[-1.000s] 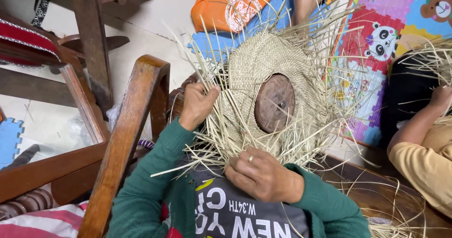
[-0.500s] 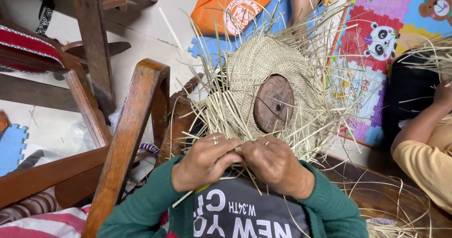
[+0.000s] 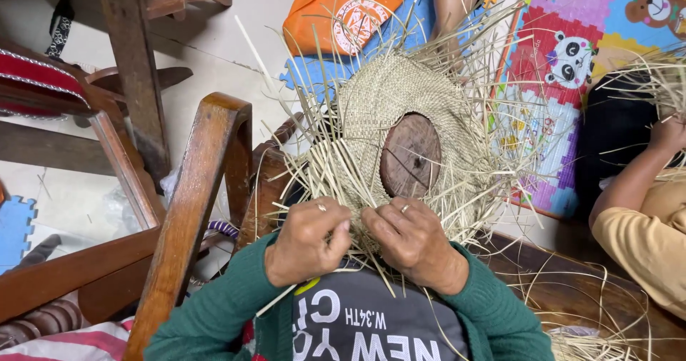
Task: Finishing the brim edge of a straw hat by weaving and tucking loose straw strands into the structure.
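Hands | left hand, right hand pinching straw strands | woven hat on wooden block

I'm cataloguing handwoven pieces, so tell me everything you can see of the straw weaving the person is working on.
The straw weaving is a pale tan, tightly plaited piece with a rounded outline, seemingly stretched over a round wooden block that shows as a dark brown disc near its middle. Long loose strands bristle outward from every edge, unfinished. It sits in front of the person's chest. The left hand and right hand pinch strands at its near edge, side by side.
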